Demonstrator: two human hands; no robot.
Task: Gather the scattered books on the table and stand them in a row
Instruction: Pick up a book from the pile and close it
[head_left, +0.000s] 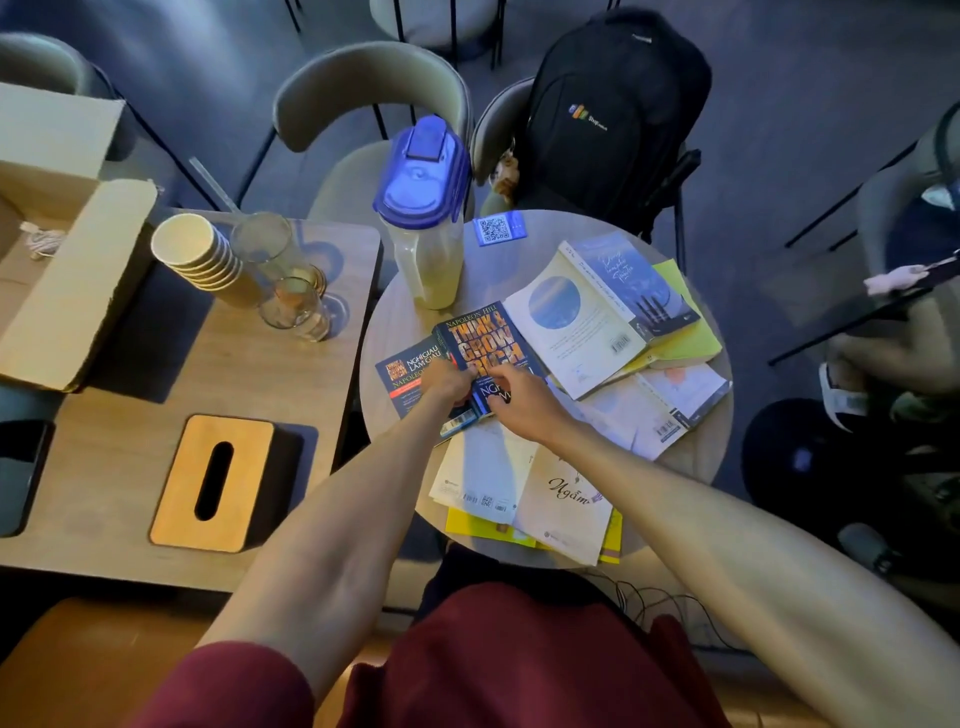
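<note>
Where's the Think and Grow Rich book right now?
In the head view, Think and Grow Rich lies left of centre on the round table, just below the blue-lidded pitcher, under both hands.

A clear pitcher (423, 218) with a blue lid stood at the round surface's (691, 462) eleven o'clock edge, with a blue QR-code card (500, 228) just beside it toward twelve. At nine o'clock, on the wooden side surface (130, 415), a leaning stack of paper cups (200, 260) touched two drinking glasses (283, 280). An open cardboard box (57, 260) lay farther toward nine, and a wood-topped tissue box (213, 483) sat at seven o'clock. A black backpack (608, 114) occupied a chair (498, 130) at twelve o'clock.
</note>
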